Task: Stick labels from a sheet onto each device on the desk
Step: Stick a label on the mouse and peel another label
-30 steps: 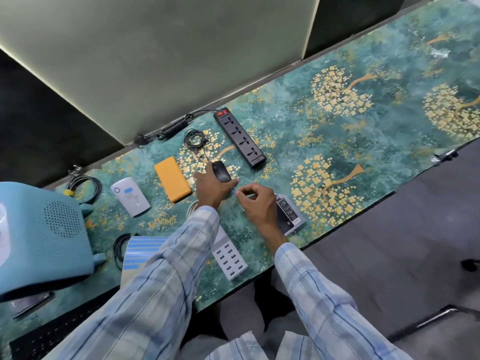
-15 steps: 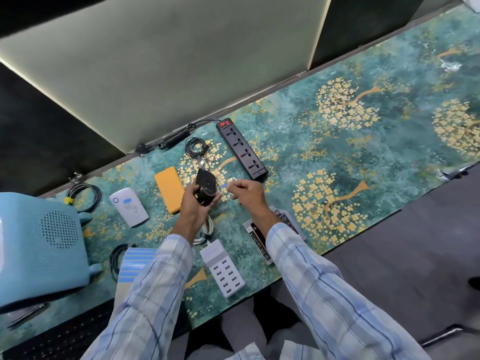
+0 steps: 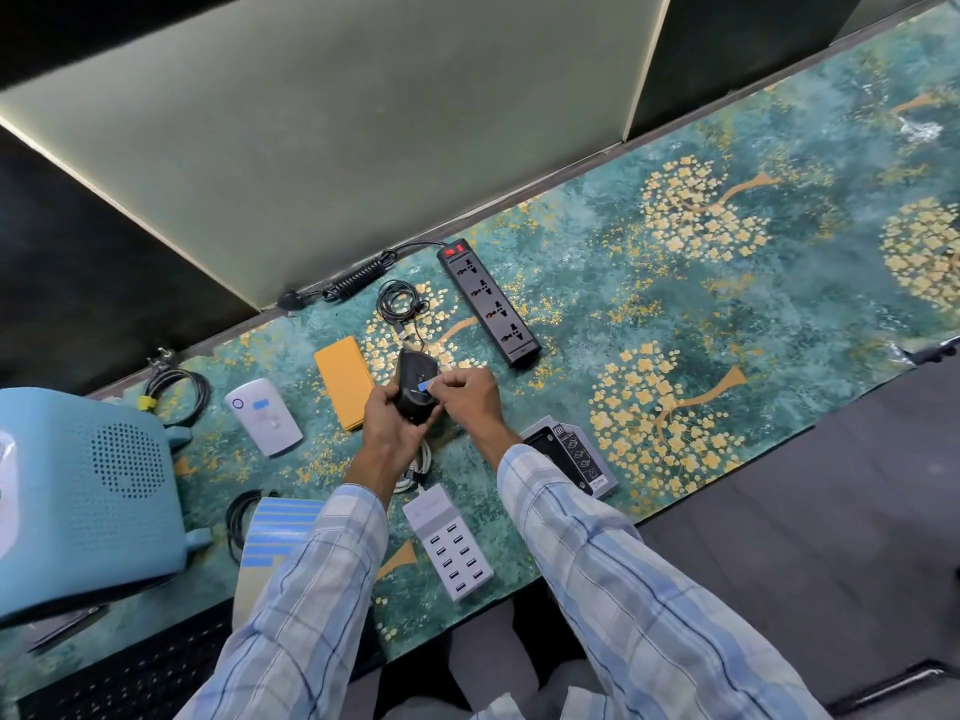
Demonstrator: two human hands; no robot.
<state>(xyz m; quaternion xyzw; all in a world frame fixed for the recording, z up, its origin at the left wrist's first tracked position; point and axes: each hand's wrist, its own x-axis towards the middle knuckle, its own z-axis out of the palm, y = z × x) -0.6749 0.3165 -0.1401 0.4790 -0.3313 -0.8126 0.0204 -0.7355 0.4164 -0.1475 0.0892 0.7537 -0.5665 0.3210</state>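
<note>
Above the middle of the desk, the left hand is gripping the black computer mouse, which was lying flat a second ago and is now being held raised and tilted. The right hand is pinching a small blue label and laying it against the mouse's upper face, so this device is probably being labelled. The label is sitting at the right fingertips, just beside the left thumb.
</note>
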